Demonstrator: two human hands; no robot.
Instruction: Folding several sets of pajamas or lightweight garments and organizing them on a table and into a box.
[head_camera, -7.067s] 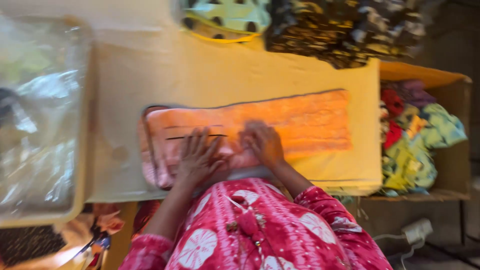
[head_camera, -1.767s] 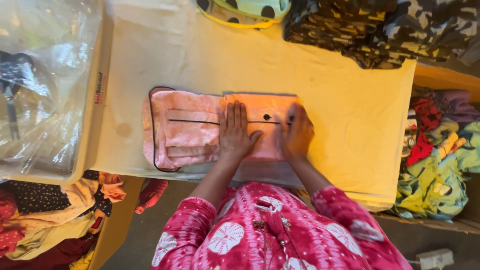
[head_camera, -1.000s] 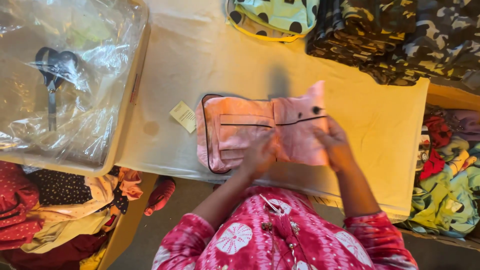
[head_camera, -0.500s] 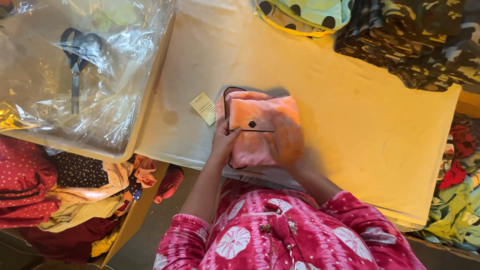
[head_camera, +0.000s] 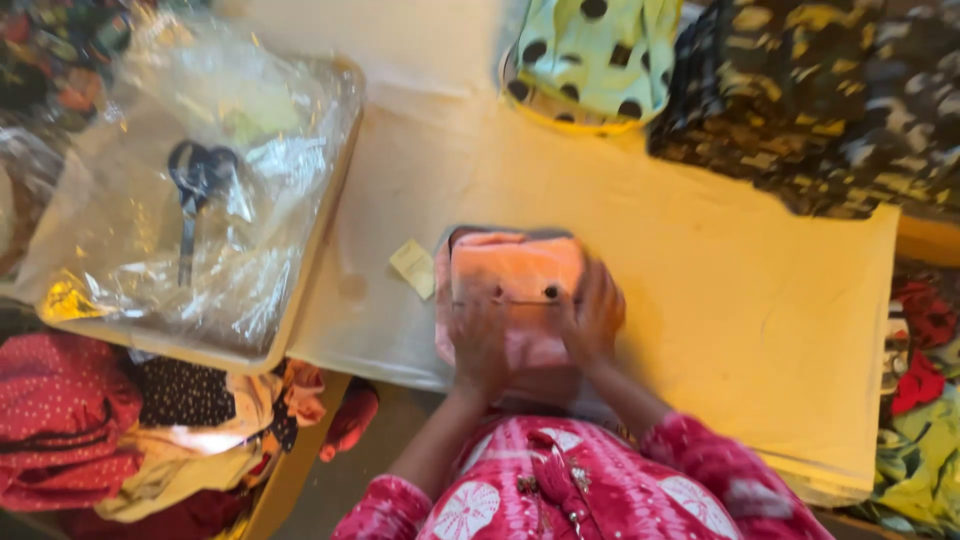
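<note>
Pressing down flat, both hands sit on a folded pink garment (head_camera: 515, 290) near the front edge of the table. The left hand (head_camera: 478, 340) has its fingers stretched forward and laid close together on the cloth's lower left part, not gripping anything. The right hand (head_camera: 592, 315) looks the same, palm down on the right edge of the bundle, though it's blurry so I can't tell exactly how spread those fingers are. The garment is folded into a compact squarish packet, lying under and just ahead of the fingertips, on a pale yellow sheet (head_camera: 760, 290) covering the table. A small paper tag (head_camera: 413, 268) lies just beside the packet's left edge. Further left, a shallow tray (head_camera: 310, 270) holds crumpled clear plastic bags (head_camera: 150, 200) with dark scissors (head_camera: 198, 195) lying among them. At the far edge sits a light green dotted cloth (head_camera: 590, 55), next to a stack of camouflage fabric (head_camera: 810, 100).
</note>
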